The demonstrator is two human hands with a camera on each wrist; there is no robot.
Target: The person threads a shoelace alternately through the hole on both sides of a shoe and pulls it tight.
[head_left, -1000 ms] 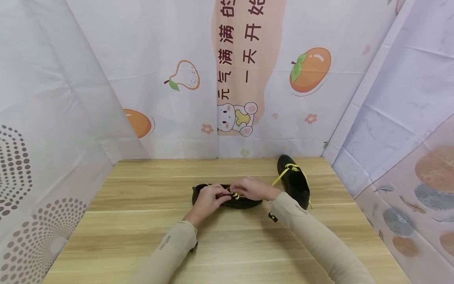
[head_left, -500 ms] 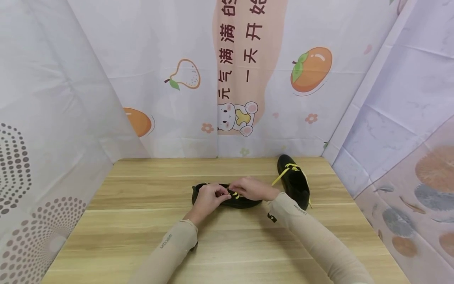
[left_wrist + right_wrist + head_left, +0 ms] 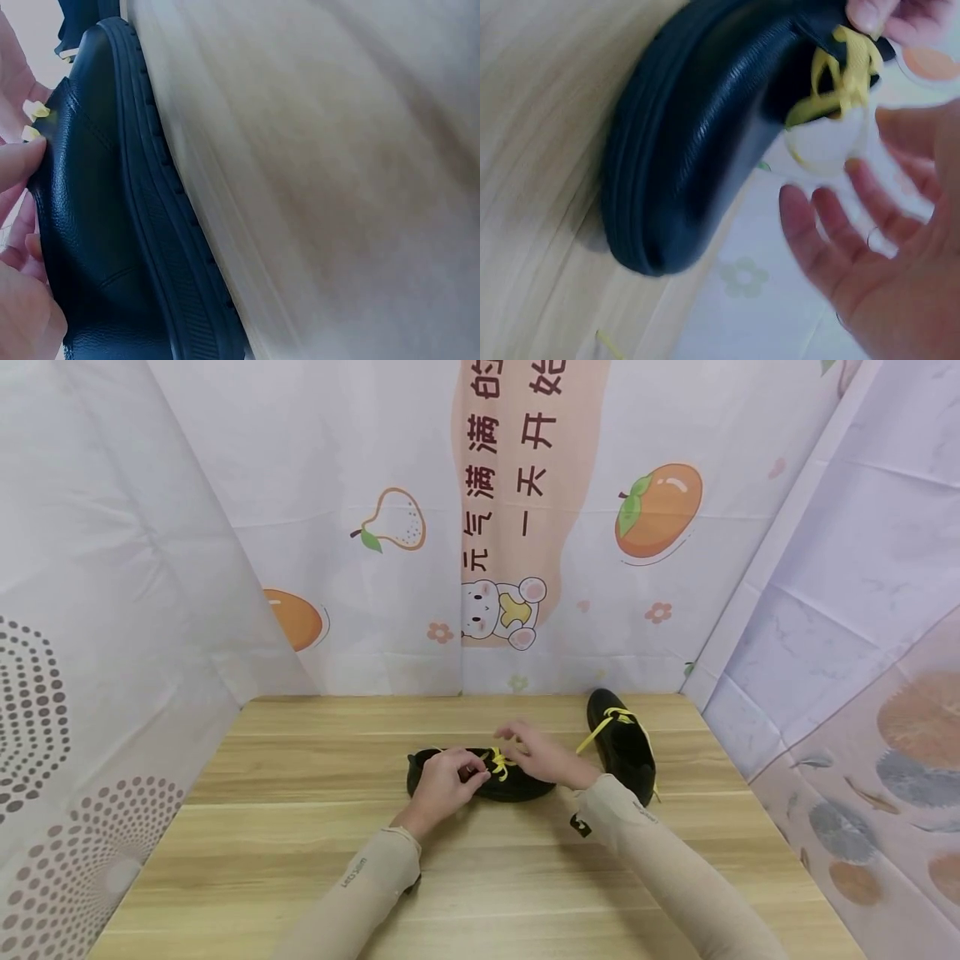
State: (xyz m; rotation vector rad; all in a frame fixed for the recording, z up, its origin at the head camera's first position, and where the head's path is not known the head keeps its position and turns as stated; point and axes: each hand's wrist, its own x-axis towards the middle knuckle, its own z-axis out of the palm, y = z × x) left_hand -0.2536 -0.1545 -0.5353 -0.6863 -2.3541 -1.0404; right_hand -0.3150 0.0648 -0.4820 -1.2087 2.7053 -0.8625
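Observation:
A black shoe (image 3: 517, 789) with yellow laces (image 3: 498, 762) lies sideways in front of me, toe to the right. My left hand (image 3: 447, 781) is at its opening; thumb and fingers pinch the edge beside the lacing, as the right wrist view shows at the top. In the left wrist view the thumb (image 3: 22, 161) meets the edge of the shoe (image 3: 97, 217) just under a bit of yellow lace (image 3: 36, 110). Over the front of the shoe, my right hand (image 3: 885, 247) has its fingers spread and loosely bent. A faint, blurred loop of lace (image 3: 799, 159) hangs near its fingertips.
A second black shoe (image 3: 630, 752), also laced in yellow, stands at the right back of the wooden table (image 3: 480, 877), one lace end trailing left. Printed curtains (image 3: 345, 610) close off the back and both sides.
The right hand has come away from the lacing, lifting slightly and spreading its fingers, so more yellow lace shows. The left hand has stayed nearly in place; both shoes are where they were.

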